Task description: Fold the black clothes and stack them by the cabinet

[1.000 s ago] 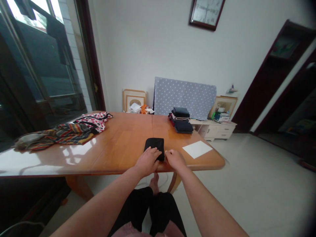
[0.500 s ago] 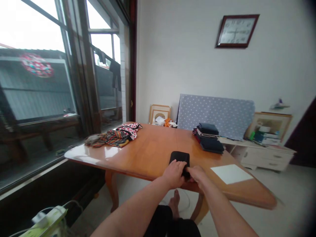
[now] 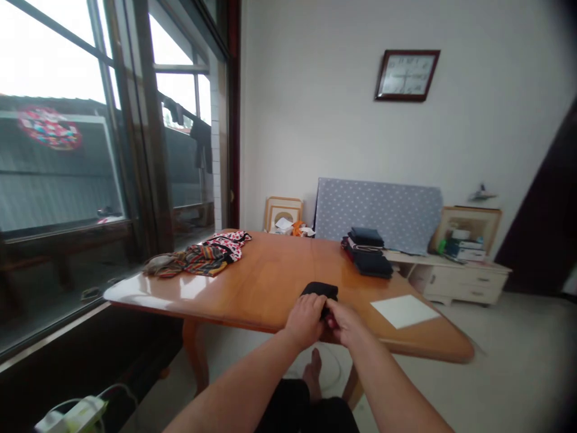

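A small folded black cloth (image 3: 322, 290) lies at the near edge of the wooden table (image 3: 265, 282). My left hand (image 3: 306, 317) rests over its near part, fingers curled onto the fabric. From the right side, my right hand (image 3: 343, 323) grips the cloth's near right edge, with its thumb and fingers closed. Both hands meet at the cloth and cover its near half, so the fold there is hidden.
Folded dark clothes are stacked (image 3: 367, 252) beyond my right hand. A white sheet (image 3: 404, 311) lies near the right end of the table. Patterned clothes (image 3: 207, 255) are spread at the far left. A power strip (image 3: 79, 415) sits low at left.
The view has turned slightly right and up. My left hand now covers more of the black cloth's near part, and my right hand has turned a little at its edge.
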The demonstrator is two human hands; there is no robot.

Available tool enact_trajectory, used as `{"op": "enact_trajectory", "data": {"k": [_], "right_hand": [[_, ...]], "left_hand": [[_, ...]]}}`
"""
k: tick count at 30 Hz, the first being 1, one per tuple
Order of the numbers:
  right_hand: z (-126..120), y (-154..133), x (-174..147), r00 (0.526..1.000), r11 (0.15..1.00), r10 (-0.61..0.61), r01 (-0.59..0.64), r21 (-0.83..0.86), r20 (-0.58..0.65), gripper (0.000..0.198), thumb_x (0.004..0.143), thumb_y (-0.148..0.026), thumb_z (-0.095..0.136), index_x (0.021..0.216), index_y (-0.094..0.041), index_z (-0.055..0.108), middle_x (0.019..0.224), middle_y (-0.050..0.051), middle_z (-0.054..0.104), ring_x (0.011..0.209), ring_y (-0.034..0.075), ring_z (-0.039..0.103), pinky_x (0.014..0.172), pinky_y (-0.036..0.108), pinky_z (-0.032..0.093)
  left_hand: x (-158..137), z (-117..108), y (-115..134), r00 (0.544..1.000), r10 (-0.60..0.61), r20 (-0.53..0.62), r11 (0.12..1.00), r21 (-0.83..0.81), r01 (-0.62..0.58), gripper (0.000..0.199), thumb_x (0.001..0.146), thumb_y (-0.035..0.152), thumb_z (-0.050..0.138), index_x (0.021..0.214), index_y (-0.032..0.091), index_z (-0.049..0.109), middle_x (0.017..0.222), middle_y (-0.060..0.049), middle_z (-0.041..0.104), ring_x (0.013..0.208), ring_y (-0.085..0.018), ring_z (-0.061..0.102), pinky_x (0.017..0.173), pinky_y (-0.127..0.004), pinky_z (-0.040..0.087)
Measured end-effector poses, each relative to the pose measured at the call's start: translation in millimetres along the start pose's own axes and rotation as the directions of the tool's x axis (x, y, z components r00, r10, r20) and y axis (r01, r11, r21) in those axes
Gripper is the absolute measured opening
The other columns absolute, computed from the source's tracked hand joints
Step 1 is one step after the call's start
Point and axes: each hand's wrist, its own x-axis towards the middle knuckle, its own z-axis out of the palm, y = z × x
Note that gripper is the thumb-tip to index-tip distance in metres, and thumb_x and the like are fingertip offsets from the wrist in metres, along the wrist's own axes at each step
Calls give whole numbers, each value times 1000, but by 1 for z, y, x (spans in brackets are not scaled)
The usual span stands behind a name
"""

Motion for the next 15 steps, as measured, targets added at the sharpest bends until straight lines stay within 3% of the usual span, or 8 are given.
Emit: {"op": "enact_trajectory", "data": {"k": [2, 4, 7, 9, 12, 15], "right_hand": [[3, -7, -11, 999, 999, 37, -37, 23, -9, 21, 78, -29, 71, 69, -18, 56, 53, -2, 57, 38, 6, 46, 32, 16, 25], [1, -14, -22, 996, 996, 59, -63, 56, 67, 20, 80, -34, 70, 78, -16, 62, 64, 2, 65, 43, 7, 53, 32, 15, 24], [-13, -21, -33, 990, 993, -4, -13, 115, 143, 25, 83, -39, 67, 87, -15, 65, 71, 4, 68, 46, 8, 56, 34, 16, 26], [-28, -22, -35, 993, 986, -77, 63, 152, 89, 29, 82, -43, 68, 88, -15, 66, 67, 2, 65, 44, 7, 53, 34, 16, 25], [-50, -21, -35, 991, 969, -131, 136, 206, -39, 34, 81, -49, 69, 85, -15, 65, 59, -2, 59, 40, 5, 47, 34, 17, 22], [-59, -21, -40, 986, 957, -157, 167, 237, -59, 42, 81, -59, 66, 86, -17, 65, 64, 0, 64, 49, 9, 57, 38, 18, 32]], "left_hand": [[0, -9, -1, 1000, -8, -25, 999, -37, 7, 44, 81, 15, 53, 124, 21, 54, 117, -11, 58, 110, -27, 53, 100, -43, 40], [1, -22, -4, 997, -15, -71, 995, -98, 8, 41, 84, 14, 51, 124, 22, 55, 116, -10, 60, 109, -25, 54, 98, -41, 41], [2, -49, -10, 985, -37, -168, 971, -239, -4, 30, 90, 20, 49, 119, 22, 57, 114, -10, 61, 109, -24, 55, 98, -40, 41], [0, -72, -10, 971, -84, -225, 929, -369, -5, 28, 90, 24, 52, 117, 20, 59, 113, -9, 63, 109, -24, 57, 98, -39, 41], [-7, -107, -4, 966, -186, -178, 806, -591, 46, 25, 87, 27, 59, 110, 19, 61, 105, -7, 66, 102, -23, 60, 94, -36, 43], [-16, -134, 12, 967, -255, 10, 535, -831, 150, 28, 86, 33, 62, 110, 18, 61, 96, -5, 67, 89, -21, 63, 84, -33, 47]]}}
